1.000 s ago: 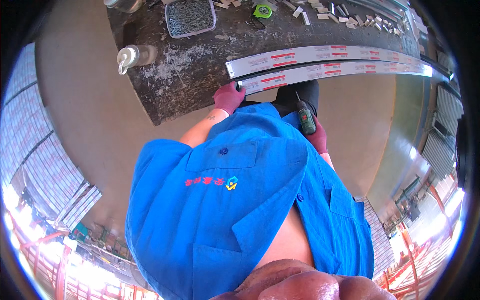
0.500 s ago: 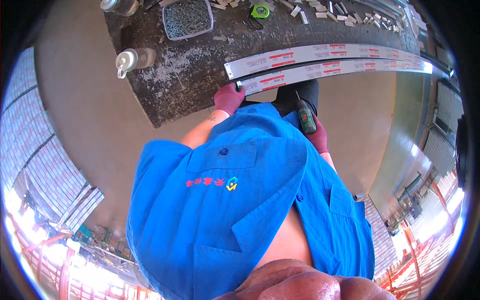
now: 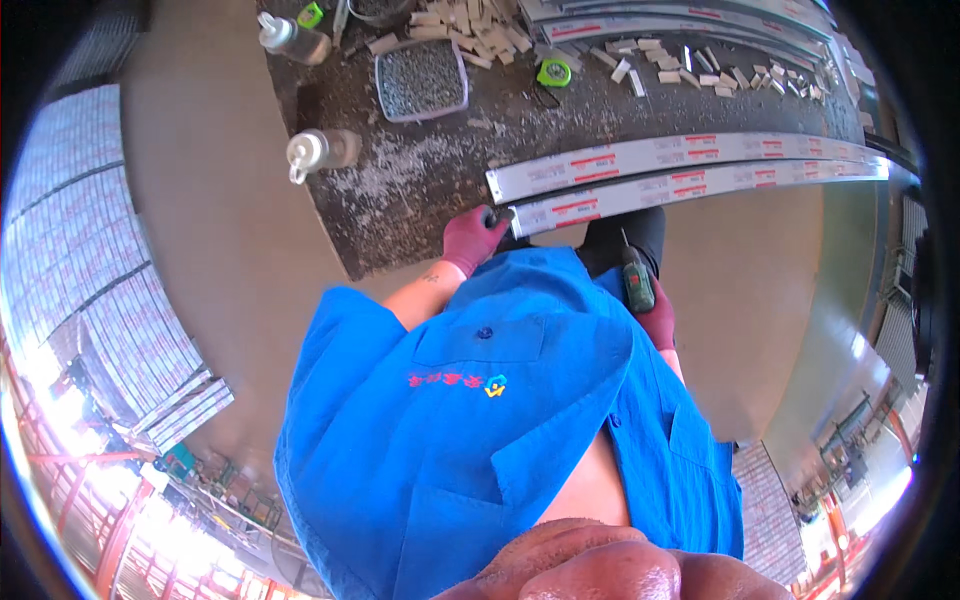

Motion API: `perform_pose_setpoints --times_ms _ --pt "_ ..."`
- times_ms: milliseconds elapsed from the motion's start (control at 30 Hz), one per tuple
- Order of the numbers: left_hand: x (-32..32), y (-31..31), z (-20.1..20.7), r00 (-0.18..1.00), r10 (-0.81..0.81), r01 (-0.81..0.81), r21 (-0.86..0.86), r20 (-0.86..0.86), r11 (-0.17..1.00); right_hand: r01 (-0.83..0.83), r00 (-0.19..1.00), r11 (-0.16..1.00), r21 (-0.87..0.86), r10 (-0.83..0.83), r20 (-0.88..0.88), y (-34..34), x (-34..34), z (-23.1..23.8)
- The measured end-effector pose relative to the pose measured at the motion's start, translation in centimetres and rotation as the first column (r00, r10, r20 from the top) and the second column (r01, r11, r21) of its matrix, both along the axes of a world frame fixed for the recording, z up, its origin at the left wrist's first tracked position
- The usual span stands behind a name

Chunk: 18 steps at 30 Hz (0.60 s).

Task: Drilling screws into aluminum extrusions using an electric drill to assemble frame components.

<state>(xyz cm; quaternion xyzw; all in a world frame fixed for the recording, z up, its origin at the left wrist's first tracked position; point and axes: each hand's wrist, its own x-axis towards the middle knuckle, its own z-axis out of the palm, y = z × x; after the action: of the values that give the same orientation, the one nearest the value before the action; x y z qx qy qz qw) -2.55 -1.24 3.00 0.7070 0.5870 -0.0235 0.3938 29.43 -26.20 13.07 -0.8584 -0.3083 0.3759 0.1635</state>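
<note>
My left hand (image 3: 472,241), in a maroon glove with dark fingertips, is closed at the left end of the nearer long metal profile (image 3: 640,195). Whatever its curled fingers hold is too small and hidden to name. A second profile (image 3: 640,163) lies just beyond, almost parallel; both carry white film with red print. Low at my right side, my right hand (image 3: 657,318), gloved alike, grips a dark green cordless drill (image 3: 638,285). Its thin bit points away from me, toward the profiles, without touching them.
On the dark, scuffed workbench (image 3: 400,215) stand a tub of screws (image 3: 422,85) and two clear bottles with white caps, the nearer bottle (image 3: 325,152) by the left edge. Beyond the profiles lie a green tape measure (image 3: 553,73) and several small cut pieces (image 3: 690,72). More profiles (image 3: 690,22) are stacked behind.
The whole view has shifted, so the bench appears lower and more of its far side shows. A small pale piece seen at my left fingertips is now hidden. My right hand keeps the drill.
</note>
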Motion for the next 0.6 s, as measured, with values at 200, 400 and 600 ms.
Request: perform_pose_setpoints --times_ms 200,400,600 --pt "-0.2 13.5 0.3 0.976 0.187 -0.217 0.473 0.110 0.854 0.063 0.996 0.998 0.005 -0.063 0.070 -0.1 -0.9 2.1" --pt "-0.9 26.2 -2.5 0.910 0.003 0.071 0.162 -0.415 0.984 0.009 0.999 1.000 0.002 -0.009 0.052 1.5 0.3 4.8" --pt "2.4 28.2 -5.2 0.924 0.011 0.132 0.345 -0.382 0.929 0.021 1.000 0.999 0.045 -0.022 0.019 0.9 0.4 6.3"
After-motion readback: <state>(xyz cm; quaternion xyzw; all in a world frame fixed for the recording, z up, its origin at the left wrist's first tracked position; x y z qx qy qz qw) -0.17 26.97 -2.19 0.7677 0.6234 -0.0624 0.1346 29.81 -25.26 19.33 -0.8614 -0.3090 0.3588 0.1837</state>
